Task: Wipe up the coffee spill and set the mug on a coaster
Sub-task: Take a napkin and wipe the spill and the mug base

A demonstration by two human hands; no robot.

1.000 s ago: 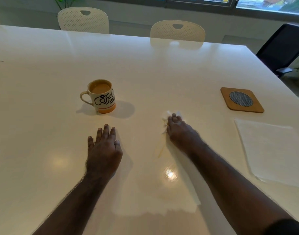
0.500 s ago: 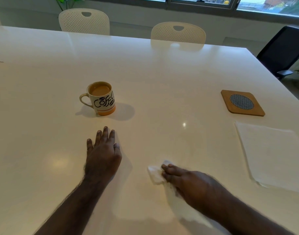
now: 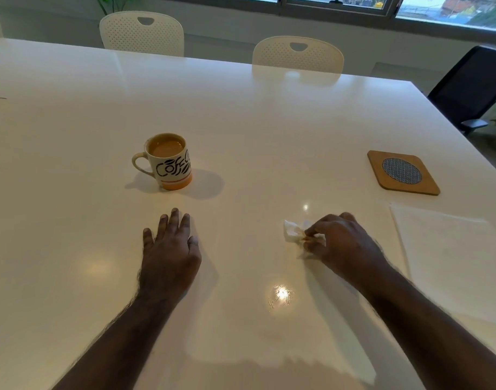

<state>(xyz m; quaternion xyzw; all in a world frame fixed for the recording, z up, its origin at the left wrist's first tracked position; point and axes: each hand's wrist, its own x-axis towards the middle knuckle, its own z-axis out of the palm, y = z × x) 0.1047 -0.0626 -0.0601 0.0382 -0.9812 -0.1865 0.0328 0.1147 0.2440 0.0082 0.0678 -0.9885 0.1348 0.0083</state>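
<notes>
A cream mug [image 3: 169,161] with black lettering and an orange base stands upright on the white table [image 3: 241,122], holding milky coffee. My left hand [image 3: 170,250] lies flat on the table just below the mug, fingers spread, holding nothing. My right hand [image 3: 341,243] pinches a crumpled white tissue [image 3: 293,234] with a brown stain, pressed against the table right of centre. A square wooden coaster [image 3: 403,172] with a dark round mesh inset lies far right. No spill shows clearly on the glossy surface.
A flat white napkin [image 3: 449,257] lies below the coaster near the right edge. Two white perforated chairs [image 3: 141,32] stand along the far side and a black chair [image 3: 472,85] at the right. Ceiling lights glare off the tabletop.
My right hand swept the tissue from the centre down toward me, then back up and to the right. The left hand and mug stayed put.
</notes>
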